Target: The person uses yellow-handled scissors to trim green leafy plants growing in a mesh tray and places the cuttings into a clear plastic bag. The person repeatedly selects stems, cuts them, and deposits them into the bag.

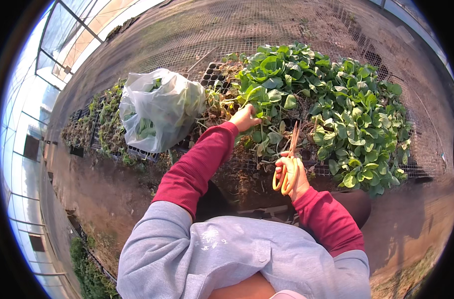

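My right hand (297, 178) holds scissors (294, 140) with yellow-gold handles. Their blades point away from me and are nearly together, over a gap between the plants. My left hand (245, 119) reaches into the left side of a clump of green leafy seedlings (270, 71), its fingers bent beside a pale stem. Leaves partly hide the fingertips, so whether they grip a stem is unclear. To the left of that hand, a translucent plastic bag (163, 112) with green leaves inside rests on the seedling trays.
Black cell trays (213, 74) lie on a wire mesh bench (227, 43). Withered seedlings (107, 116) fill the left trays, and a dense leafy clump (361, 123) stands at the right. Bare soil (111, 194) runs along the bench's near side. Greenhouse walls (29, 149) rise at the left.
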The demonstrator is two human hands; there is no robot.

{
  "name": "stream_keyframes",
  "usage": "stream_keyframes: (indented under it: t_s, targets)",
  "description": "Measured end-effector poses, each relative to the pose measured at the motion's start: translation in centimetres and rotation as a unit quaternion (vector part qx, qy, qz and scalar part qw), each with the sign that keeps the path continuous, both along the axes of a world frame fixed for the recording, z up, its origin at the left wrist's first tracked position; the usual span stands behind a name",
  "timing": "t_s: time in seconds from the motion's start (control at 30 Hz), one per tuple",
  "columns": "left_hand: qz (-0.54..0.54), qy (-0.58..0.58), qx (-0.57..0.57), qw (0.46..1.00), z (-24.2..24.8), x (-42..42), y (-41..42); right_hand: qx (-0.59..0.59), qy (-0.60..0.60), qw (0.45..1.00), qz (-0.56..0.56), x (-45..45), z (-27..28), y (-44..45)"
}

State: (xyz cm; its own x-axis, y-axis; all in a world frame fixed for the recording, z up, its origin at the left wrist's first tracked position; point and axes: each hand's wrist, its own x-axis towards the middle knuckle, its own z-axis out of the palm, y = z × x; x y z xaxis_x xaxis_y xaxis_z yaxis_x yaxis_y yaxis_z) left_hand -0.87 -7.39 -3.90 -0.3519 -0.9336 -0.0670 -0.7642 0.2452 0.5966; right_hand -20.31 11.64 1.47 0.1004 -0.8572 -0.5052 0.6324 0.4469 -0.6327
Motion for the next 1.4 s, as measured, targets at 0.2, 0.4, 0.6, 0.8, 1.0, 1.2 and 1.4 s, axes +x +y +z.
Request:
stream_keyframes:
  t_s: [0.2, 0.4, 0.6, 0.8, 1.0, 1.2, 1.4]
  targets:
    - [-0.058, -0.191, 0.018, 0.98, 0.4, -1.3, 0.4, -0.004, 0.016, 0.999, 0.04, -0.2, -0.2, 0.3]
    - [-0.086, -0.278, -0.017, 0.956, 2.6, -4.0, 0.1, -0.002, 0.011, 1.0, 0.023, -0.6, -1.3, 0.1]
    - [-0.12, -0.156, 0.027, 0.98, 6.6, -1.7, -0.5, -0.012, -0.02, 0.995, 0.096, -0.5, -0.5, 0.8]
    - [0.032, 0.313, 0.3, 0.901, 6.0, 2.2, 3.5, 0.02, 0.014, 0.971, 0.238, 0.4, -1.2, 1.2]
    - [0.075, 0.481, 0.345, 0.802, 6.5, 3.3, 8.5, 0.027, 0.025, 0.962, 0.271, 1.4, -1.4, 1.1]
    - [0.026, 0.451, 0.157, 0.878, 5.2, 2.4, 8.9, -0.068, 0.245, 0.944, 0.212, 2.8, -2.1, 0.5]
    - [0.004, 0.44, -0.001, 0.898, 3.9, 1.4, 8.5, -0.015, 0.192, 0.978, 0.086, 3.5, -4.7, 0.9]
